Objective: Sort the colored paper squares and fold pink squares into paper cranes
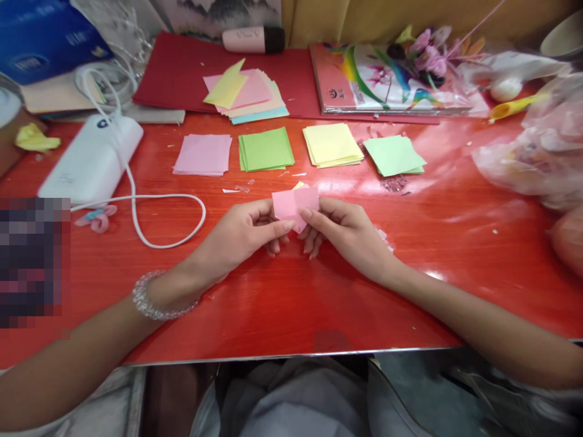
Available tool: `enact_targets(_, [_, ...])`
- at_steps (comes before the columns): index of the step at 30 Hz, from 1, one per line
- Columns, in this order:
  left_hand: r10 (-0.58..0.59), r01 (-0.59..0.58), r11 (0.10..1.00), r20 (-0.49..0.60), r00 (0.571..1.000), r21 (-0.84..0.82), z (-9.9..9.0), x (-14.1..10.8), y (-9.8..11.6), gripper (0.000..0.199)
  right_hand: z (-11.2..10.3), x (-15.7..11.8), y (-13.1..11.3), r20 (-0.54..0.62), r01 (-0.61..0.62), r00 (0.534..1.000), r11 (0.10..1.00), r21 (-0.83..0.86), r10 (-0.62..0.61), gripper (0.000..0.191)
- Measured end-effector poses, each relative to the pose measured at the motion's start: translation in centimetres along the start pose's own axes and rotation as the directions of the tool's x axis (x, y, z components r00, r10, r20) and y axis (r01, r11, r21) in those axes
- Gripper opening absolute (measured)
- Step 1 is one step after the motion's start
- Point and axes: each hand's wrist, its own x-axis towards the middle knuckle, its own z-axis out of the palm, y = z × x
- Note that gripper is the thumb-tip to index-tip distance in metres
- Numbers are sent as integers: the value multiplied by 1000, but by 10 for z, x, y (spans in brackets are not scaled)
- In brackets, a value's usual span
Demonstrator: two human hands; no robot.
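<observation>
A small pink sheet of paper [285, 205], creased down its middle, is held up between my two hands above the red table. My left hand [248, 233] pinches its left side between thumb and fingers. On the other side, my right hand [344, 227] grips the paper with the thumb lying across its front. Just behind the paper a bit of yellow shows, mostly hidden. Beyond my hands lie small square paper stacks in a row: pink [203, 154], green [266, 149], yellow [333, 144] and pale green [395, 155].
A white power bank [91, 161] with a looping white cable [133, 212] lies at left. Behind the row are loose coloured sheets [255, 94] on dark red card [175, 73], a pink-and-black marker [252, 40] and a wrapped paper pack [387, 79]. Plastic bags [537, 142] bulge at right.
</observation>
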Motion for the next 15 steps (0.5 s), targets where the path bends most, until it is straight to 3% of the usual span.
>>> enact_targets(15, [16,-14,998,-42,999,59,-4,1,-3,19,0,0,-1,11,3,1000,999,-45,-3,35])
